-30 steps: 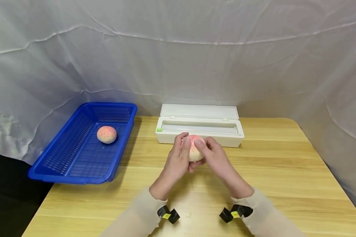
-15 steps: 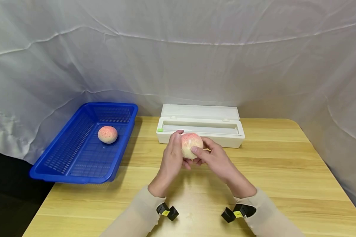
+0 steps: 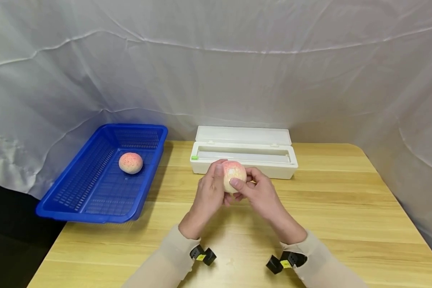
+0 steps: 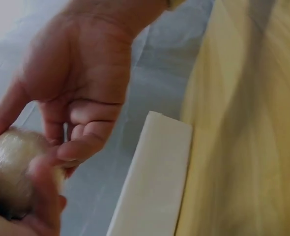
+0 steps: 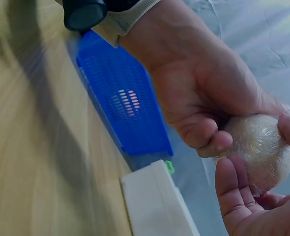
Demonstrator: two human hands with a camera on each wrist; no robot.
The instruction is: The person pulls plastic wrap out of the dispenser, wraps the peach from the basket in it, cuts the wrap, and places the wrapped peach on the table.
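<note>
Basket point(image 3: 106, 196) of blue slotted plastic overhangs the table's point(image 3: 345, 192) left edge, holding a pink-speckled ball point(image 3: 131, 163). Before the open white box point(image 3: 273, 171), left hand point(image 3: 207, 194) and right hand point(image 3: 264, 196) grip a peach-like ball point(image 3: 234, 170), glossy in wrinkled film, above the wood grain. Yellow wrist labels point(image 3: 286, 264) are unreadable.

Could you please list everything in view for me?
table: one, light wood, lower view
cloth backdrop: count unclear, grey, behind the table
basket: one, blue, table's left
cling film dispenser: one, white, lid open, table's far side
slider: one, green, dispenser's left end
resting peach: one, cream and pink, in the basket
held peach: one, cream and pink, above the table
left hand: one, bare, gripping the held peach
right hand: one, bare, gripping the held peach
sleeves: two, beige, forearms
wrist cameras: two, black, at the cuffs
</note>
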